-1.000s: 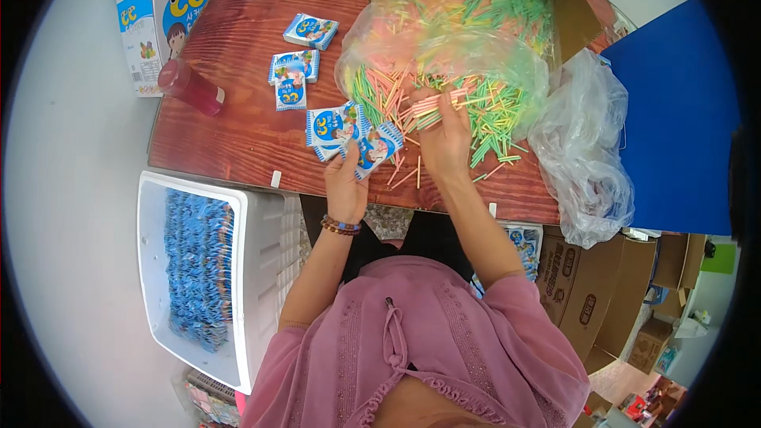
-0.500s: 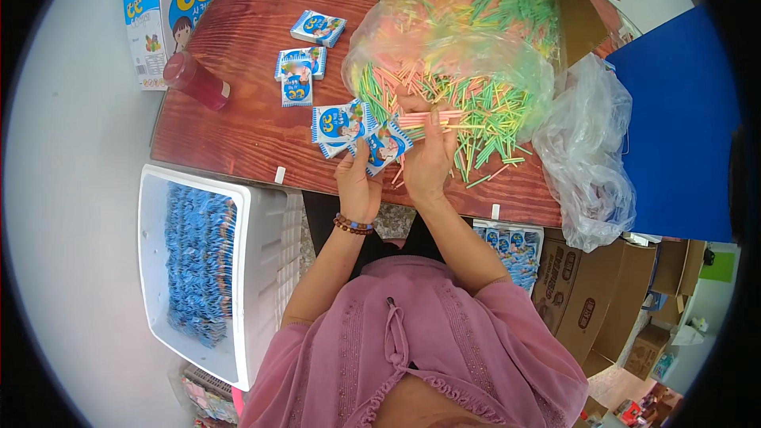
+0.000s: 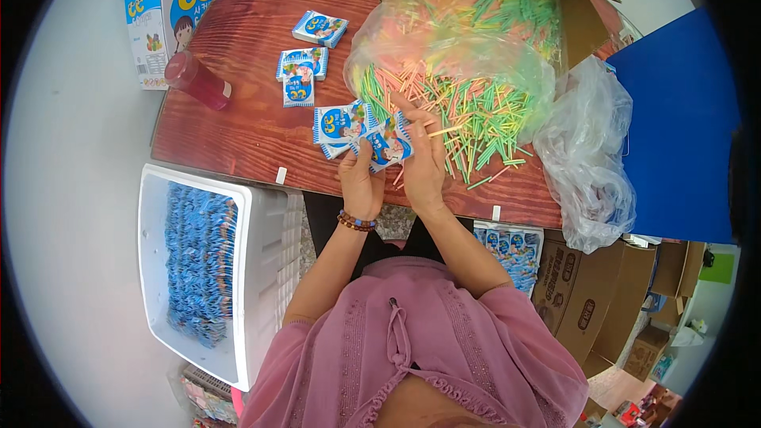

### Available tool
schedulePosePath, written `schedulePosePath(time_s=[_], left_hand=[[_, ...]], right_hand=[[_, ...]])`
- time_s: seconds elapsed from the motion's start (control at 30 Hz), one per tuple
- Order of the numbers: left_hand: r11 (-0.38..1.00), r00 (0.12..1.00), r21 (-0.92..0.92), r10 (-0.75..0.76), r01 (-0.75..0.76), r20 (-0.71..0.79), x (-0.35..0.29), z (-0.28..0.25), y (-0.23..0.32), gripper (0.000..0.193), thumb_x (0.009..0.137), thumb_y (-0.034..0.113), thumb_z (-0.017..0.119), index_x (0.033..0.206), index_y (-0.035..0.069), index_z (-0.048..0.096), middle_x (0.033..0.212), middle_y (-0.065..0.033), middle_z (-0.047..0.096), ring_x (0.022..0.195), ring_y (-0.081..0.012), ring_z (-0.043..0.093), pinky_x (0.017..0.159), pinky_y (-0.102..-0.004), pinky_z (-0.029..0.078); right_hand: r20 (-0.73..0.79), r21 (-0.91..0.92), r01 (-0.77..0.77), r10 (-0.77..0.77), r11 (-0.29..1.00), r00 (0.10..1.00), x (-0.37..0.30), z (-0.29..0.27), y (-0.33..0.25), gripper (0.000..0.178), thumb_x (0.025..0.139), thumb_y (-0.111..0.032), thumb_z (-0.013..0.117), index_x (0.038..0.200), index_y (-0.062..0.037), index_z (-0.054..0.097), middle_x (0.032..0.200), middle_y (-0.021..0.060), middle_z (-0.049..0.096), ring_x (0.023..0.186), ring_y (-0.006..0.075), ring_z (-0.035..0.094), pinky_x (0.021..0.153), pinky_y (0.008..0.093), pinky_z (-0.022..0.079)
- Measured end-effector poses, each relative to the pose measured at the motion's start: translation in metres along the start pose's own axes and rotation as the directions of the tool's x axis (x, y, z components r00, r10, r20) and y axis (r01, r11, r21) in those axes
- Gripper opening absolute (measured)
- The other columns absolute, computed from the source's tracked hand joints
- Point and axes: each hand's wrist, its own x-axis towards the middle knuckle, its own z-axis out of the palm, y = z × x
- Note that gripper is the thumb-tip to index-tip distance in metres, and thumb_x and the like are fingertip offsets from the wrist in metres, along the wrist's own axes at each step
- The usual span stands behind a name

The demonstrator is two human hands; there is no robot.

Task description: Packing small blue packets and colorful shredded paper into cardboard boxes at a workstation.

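Note:
My left hand [image 3: 361, 187] pinches a small blue-and-white packet [image 3: 388, 145] near the table's front edge. Against that packet's right side is my right hand [image 3: 426, 166], its fingers curled, with a thin pale-yellow stick [image 3: 445, 131] jutting out to the right. Whether more sticks lie within that hand is hidden. Just left of the held packet, two overlapping packets [image 3: 338, 122] rest on the table. Behind my right hand a loose heap of thin pink, green and yellow sticks [image 3: 495, 111] spills from a clear plastic bag [image 3: 507, 55].
More packets [image 3: 319, 27] lie farther back on the wooden table [image 3: 254, 135], beside a pink bottle [image 3: 198, 83]. A white bin [image 3: 250, 269] of blue packets stands at left. Crumpled plastic [image 3: 587, 158] and a blue panel [image 3: 674, 127] are on the right; cartons [image 3: 587, 293] sit below.
My right hand has moved slightly left to the packet's edge. The bundle of pink sticks seen in its fingers earlier no longer shows; one pale stick juts out. My left hand has barely moved.

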Motion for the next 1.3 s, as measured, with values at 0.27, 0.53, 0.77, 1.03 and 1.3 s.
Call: schedulePosePath(time_s=[0.27,0.53,0.77,1.03,1.3], left_hand=[[0.990,0.998,-0.130,-0.060,0.060,0.004,0.004,0.003,-0.001,0.027,0.098,0.018,0.050,0.116,0.000,0.058,0.117,-0.0074,0.062,0.105,-0.0164,0.060,0.094,-0.0357,0.048],[0.947,0.983,-0.273,-0.143,0.170,0.117,0.007,-0.006,0.004,0.032,0.097,0.024,0.053,0.122,0.005,0.054,0.120,-0.0059,0.060,0.110,-0.0187,0.058,0.095,-0.0382,0.048],[0.959,0.992,-0.262,-0.093,0.112,0.086,0.010,0.004,0.009,0.036,0.094,0.027,0.057,0.126,0.011,0.050,0.123,-0.0031,0.058,0.111,-0.0186,0.057,0.092,-0.0366,0.048],[0.994,0.990,-0.110,0.042,-0.027,0.132,0.008,0.006,0.013,0.032,0.098,0.026,0.049,0.122,0.006,0.054,0.123,-0.0066,0.059,0.113,-0.0195,0.056,0.099,-0.0403,0.044],[0.986,0.981,0.075,0.136,-0.148,0.141,0.013,-0.016,0.034,0.031,0.097,0.012,0.051,0.123,-0.004,0.054,0.122,-0.0095,0.059,0.114,-0.0170,0.055,0.099,-0.0341,0.042]], right_hand=[[0.143,-0.216,-0.018,0.050,0.976,0.988,0.010,-0.008,-0.010,0.042,0.099,-0.027,0.037,0.128,0.0003,0.052,0.140,0.0161,0.044,0.132,0.0237,0.038,0.111,0.0359,0.024],[0.227,-0.081,-0.063,0.080,0.995,0.971,0.019,-0.014,-0.016,0.050,0.099,-0.030,0.035,0.133,0.0054,0.044,0.142,0.0168,0.041,0.135,0.0255,0.035,0.113,0.0359,0.022],[0.173,-0.418,0.013,0.066,0.908,0.983,0.010,-0.008,-0.030,0.044,0.101,-0.025,0.037,0.134,0.0038,0.044,0.133,0.0149,0.050,0.125,0.0235,0.045,0.107,0.0348,0.031],[0.049,-0.604,-0.099,0.161,0.791,0.986,0.010,-0.007,-0.023,0.026,0.097,-0.015,0.049,0.112,0.0036,0.060,0.093,0.0086,0.061,0.085,0.0117,0.053,0.076,0.0280,0.043],[0.194,-0.543,0.008,0.116,0.840,0.974,0.034,-0.013,-0.038,0.020,0.096,-0.015,0.054,0.096,0.0002,0.066,0.069,-0.0047,0.055,0.062,0.0010,0.047,0.054,0.0170,0.036]])
